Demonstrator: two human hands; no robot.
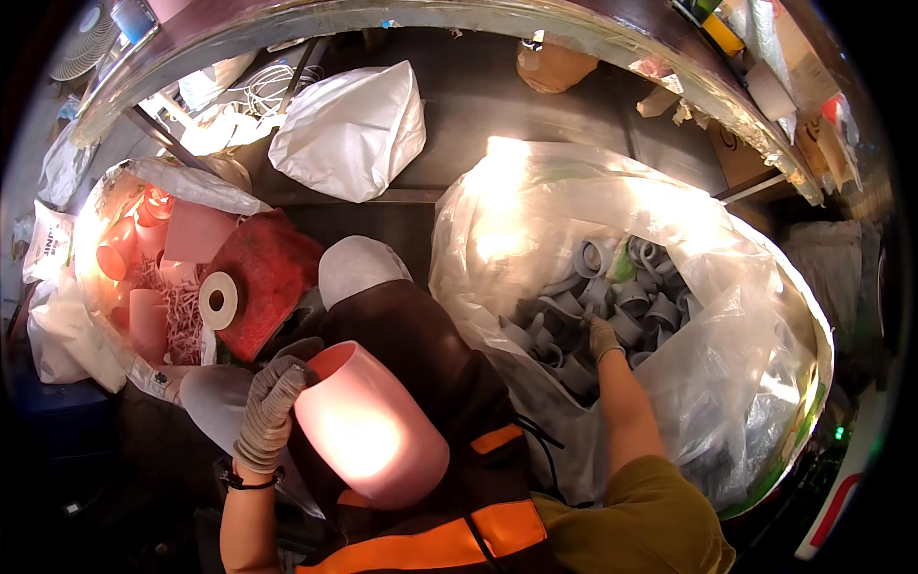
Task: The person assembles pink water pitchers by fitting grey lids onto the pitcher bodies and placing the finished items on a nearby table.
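My gloved left hand [273, 407] is closed on the rim of a large pink plastic cup [368, 421], which lies tilted over my lap with its open end toward the hand. My gloved right hand [603, 341] reaches down into a big sack lined with clear plastic [755, 325]. It is among many loose grey plastic parts [631, 298], curved and ring-shaped like handles or collars. The fingers of that hand are partly lost among the grey parts, so their grip does not show.
At left, a white sack [229, 198] holds pink cups [148, 325] and pink scraps. Against it leans a red piece with a cream roll [219, 300]. A white bag [354, 129] lies under the workbench edge [478, 21]. A fan [86, 43] stands far left.
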